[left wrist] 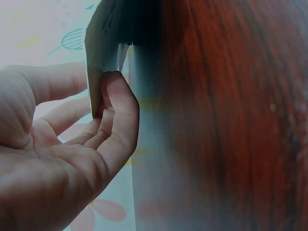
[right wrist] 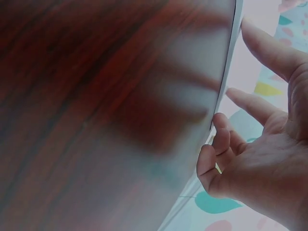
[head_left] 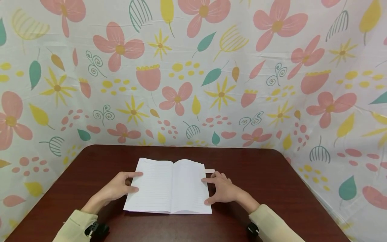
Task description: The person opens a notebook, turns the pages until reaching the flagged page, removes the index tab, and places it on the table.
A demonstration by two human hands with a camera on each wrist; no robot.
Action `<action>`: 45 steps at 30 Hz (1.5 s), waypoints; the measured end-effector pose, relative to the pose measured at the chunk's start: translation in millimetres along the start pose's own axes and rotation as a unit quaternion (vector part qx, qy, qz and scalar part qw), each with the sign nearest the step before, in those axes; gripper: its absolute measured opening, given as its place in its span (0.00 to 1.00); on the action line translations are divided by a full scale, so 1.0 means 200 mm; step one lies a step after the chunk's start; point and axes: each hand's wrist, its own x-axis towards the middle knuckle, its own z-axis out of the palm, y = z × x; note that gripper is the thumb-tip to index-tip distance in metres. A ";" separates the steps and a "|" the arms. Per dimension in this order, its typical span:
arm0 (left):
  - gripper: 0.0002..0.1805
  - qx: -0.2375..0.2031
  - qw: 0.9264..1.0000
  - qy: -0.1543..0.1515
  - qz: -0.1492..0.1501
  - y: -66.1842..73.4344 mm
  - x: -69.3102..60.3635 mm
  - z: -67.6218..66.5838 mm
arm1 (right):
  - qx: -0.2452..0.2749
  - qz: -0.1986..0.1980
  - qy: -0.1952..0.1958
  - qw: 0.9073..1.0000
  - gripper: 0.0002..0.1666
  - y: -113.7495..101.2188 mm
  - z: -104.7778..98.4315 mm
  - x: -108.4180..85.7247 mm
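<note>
An open lined notebook lies on the dark wooden table, its pages facing up. My left hand grips its left edge, with the thumb and a finger over the page. In the left wrist view, the other fingers of the left hand curl under the cover. At the right edge, my right hand rests its straight thumb and index finger on the right page. A white strip sticks out from that edge, near the right hand's other fingers, which are bent in the right wrist view.
The brown table has rounded far corners and a glossy top. Behind it and at both sides hangs a white cloth with flowers and leaves. Dark wrist devices sit at both sleeves.
</note>
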 end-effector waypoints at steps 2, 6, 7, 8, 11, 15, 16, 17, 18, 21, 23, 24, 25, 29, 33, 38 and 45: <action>0.33 0.001 1.000 0.000 0.000 0.00 0.00 0.00 | 0.001 -0.002 -0.001 1.000 0.48 -0.01 0.00 0.00; 0.33 0.003 1.000 0.001 0.001 0.00 0.00 0.00 | -0.003 -0.006 -0.001 1.000 0.48 -0.02 0.01 0.01; 0.33 0.005 1.000 0.000 0.003 0.00 0.00 -0.01 | -0.003 -0.007 0.000 1.000 0.48 -0.02 0.01 0.01; 0.33 0.006 1.000 0.001 0.003 0.00 0.00 -0.01 | -0.004 -0.009 0.000 1.000 0.48 -0.02 0.01 0.02; 0.33 0.010 1.000 0.003 0.003 0.00 0.00 -0.01 | -0.007 -0.015 0.002 1.000 0.47 -0.03 0.02 0.03; 0.32 0.010 1.000 0.004 -0.001 0.00 -0.01 0.00 | -0.007 -0.019 0.005 1.000 0.47 -0.06 0.04 0.05; 0.32 0.009 1.000 0.005 -0.002 0.00 -0.01 0.00 | -0.007 -0.018 0.006 1.000 0.48 -0.06 0.04 0.06; 0.32 0.009 1.000 0.005 -0.003 0.00 -0.01 0.00 | -0.008 -0.018 0.007 1.000 0.48 -0.07 0.05 0.07; 0.32 0.007 1.000 0.005 -0.005 0.01 -0.01 0.00 | -0.009 -0.017 0.007 1.000 0.48 -0.08 0.06 0.08; 0.32 0.007 1.000 0.006 -0.007 0.01 -0.01 0.00 | -0.015 -0.018 0.012 1.000 0.49 -0.09 0.08 0.11; 0.32 0.007 1.000 0.005 -0.006 0.01 -0.01 0.00 | -0.018 -0.018 0.015 1.000 0.49 -0.11 0.09 0.13; 0.32 0.005 1.000 0.004 -0.006 0.01 0.00 0.00 | -0.018 -0.019 0.016 1.000 0.49 -0.12 0.10 0.13; 0.32 0.003 1.000 0.004 -0.006 0.01 0.00 0.00 | -0.017 -0.021 0.017 0.999 0.49 -0.12 0.10 0.14; 0.32 0.000 1.000 0.002 -0.005 0.01 0.00 0.00 | -0.001 -0.033 0.022 0.999 0.47 -0.16 0.11 0.16; 0.32 0.002 1.000 0.004 -0.005 0.01 0.00 0.00 | 0.037 -0.061 0.026 0.997 0.47 -0.18 0.11 0.18; 0.32 0.004 1.000 0.006 -0.002 0.02 -0.01 0.00 | 0.083 -0.086 0.015 0.993 0.48 -0.20 0.12 0.20; 0.32 0.005 1.000 0.008 -0.003 0.02 -0.01 0.00 | 0.141 -0.108 0.002 0.984 0.47 -0.23 0.12 0.23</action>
